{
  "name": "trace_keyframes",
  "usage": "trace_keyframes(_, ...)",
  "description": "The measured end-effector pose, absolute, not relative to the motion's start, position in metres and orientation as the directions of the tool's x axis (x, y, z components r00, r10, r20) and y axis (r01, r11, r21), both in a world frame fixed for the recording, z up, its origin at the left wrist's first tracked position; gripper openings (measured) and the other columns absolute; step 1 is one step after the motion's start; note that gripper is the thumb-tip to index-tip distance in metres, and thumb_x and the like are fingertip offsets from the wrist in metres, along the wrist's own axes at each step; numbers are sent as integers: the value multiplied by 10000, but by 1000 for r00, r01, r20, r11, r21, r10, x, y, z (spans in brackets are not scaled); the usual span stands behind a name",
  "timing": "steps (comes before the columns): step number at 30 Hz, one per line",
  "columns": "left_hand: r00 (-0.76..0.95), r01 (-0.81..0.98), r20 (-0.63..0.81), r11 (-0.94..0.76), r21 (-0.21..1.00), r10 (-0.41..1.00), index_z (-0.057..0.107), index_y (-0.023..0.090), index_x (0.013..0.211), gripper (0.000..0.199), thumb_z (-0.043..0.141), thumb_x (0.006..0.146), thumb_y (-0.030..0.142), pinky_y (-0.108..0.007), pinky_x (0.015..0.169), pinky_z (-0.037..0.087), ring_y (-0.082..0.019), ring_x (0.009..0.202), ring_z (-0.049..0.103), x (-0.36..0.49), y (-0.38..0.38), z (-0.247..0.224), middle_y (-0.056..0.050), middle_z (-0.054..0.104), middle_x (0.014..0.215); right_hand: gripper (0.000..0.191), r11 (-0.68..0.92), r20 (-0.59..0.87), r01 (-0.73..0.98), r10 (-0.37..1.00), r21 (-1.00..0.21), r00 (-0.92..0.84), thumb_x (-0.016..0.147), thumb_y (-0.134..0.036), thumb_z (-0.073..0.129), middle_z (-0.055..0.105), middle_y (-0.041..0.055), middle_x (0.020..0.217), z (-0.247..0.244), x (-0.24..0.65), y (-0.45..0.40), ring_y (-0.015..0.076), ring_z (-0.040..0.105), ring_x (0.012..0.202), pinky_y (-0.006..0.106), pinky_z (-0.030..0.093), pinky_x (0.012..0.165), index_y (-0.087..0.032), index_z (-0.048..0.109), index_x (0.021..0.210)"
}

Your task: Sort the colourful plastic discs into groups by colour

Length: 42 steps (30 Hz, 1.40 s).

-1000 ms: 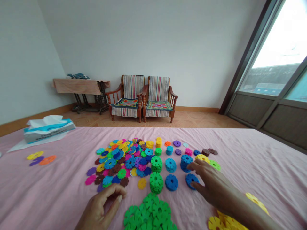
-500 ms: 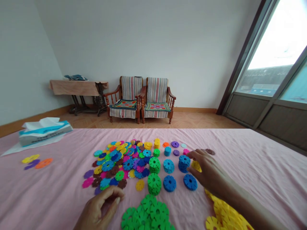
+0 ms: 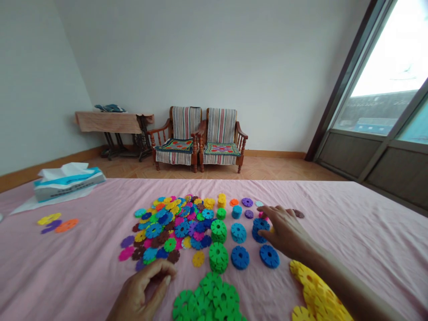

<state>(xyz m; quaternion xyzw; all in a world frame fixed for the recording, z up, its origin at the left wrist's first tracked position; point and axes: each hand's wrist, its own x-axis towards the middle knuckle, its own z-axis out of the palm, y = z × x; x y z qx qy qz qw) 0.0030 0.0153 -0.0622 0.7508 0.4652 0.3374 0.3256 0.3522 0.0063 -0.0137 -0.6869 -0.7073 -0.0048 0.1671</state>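
Note:
My right hand [image 3: 286, 231] reaches over a stack of blue discs [image 3: 261, 226], thumb and fingers apart around its right side, with nothing visible held. My left hand [image 3: 147, 285] rests on the cloth below a mixed pile of colored discs [image 3: 174, 225], fingers curled with a gap between thumb and forefinger, nothing in it. Green stacks [image 3: 218, 254] stand beside the pile. To their right are light blue discs [image 3: 238, 232] and darker blue discs [image 3: 240, 257], [image 3: 269, 256] is another blue disc. Some yellow discs are mostly hidden behind my right hand.
Green discs [image 3: 210, 298] lie heaped at the front, yellow ones [image 3: 317, 294] under my right forearm. A tissue box [image 3: 68, 183] and three loose discs [image 3: 52, 226] sit at left on the pink cloth [image 3: 100, 249]. Two chairs [image 3: 185, 133] stand beyond.
The view has shifted slightly, moving the scene a little right. My right fingers now sit closer over the blue stack and cover more of the yellow discs. My left hand keeps its pose.

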Motion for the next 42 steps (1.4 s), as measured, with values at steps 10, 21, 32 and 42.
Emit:
trace_keyframes(10,364,487,209,-377,788,908,669,226,769,152,559,809,323,-174,710,518,-172,771,683,2,16,-65,-6,710,756,565,53,336,935,939,-351,73,714,-248,616,660,64,997,-13,358,4,262,579,966,432,364,853,-191,473,1258)
trace_keyframes(21,359,491,194,-362,793,913,667,228,775,163,555,815,339,-187,726,518,-183,806,681,1,16,-66,-8,710,766,493,202,284,854,956,-479,-67,756,-207,604,577,93,1174,-43,312,-24,247,553,1080,409,436,911,-226,487,1235)
trace_keyframes(32,359,496,230,-394,774,905,662,232,758,128,562,803,297,-171,711,524,-176,782,694,4,16,-62,0,716,750,533,172,148,857,983,-486,-114,725,-175,630,580,137,1207,-36,291,-27,266,517,1126,411,391,980,-136,526,1246)
trace_keyframes(42,372,514,233,-408,754,899,662,233,772,154,534,820,303,-160,687,518,-169,774,693,2,16,-62,3,713,754,375,221,387,845,922,-486,-19,829,-311,574,622,85,1111,-8,312,-29,235,592,975,425,459,856,-225,523,1191)
